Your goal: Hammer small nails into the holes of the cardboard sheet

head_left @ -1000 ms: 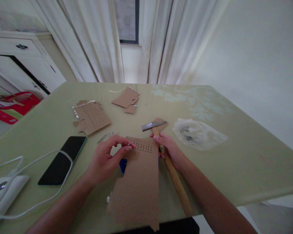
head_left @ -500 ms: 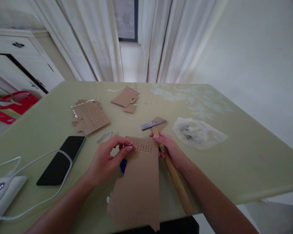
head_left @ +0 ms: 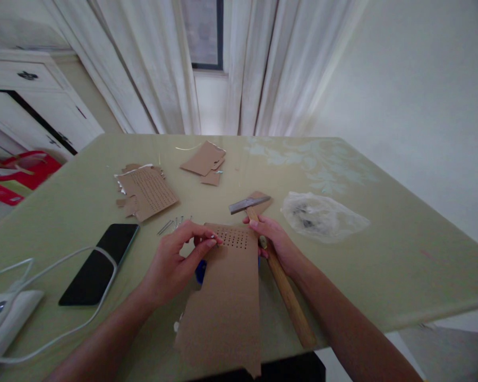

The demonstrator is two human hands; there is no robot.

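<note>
A long piece of cardboard (head_left: 229, 297) lies in front of me, with rows of small holes punched near its far end. At the left of those holes, my left hand (head_left: 179, 260) pinches a nail (head_left: 212, 237) between thumb and fingers, its tip at the cardboard. My right hand (head_left: 276, 239) is closed around the wooden handle of a hammer (head_left: 289, 297), at the cardboard's right edge. The hammer's metal head points away from me. Something blue (head_left: 201, 271) shows from under the cardboard; most of it is hidden.
Several loose nails (head_left: 171, 224) lie beyond my left hand. A punched cardboard piece (head_left: 149, 191) and other scraps (head_left: 204, 158) are farther back. To the right rests a clear plastic bag (head_left: 322, 215). At left are a phone (head_left: 99, 265), a white cable and a power strip (head_left: 10, 318).
The view has shifted very slightly. Both hands, the nail and the hammer keep practically the same positions over the cardboard.
</note>
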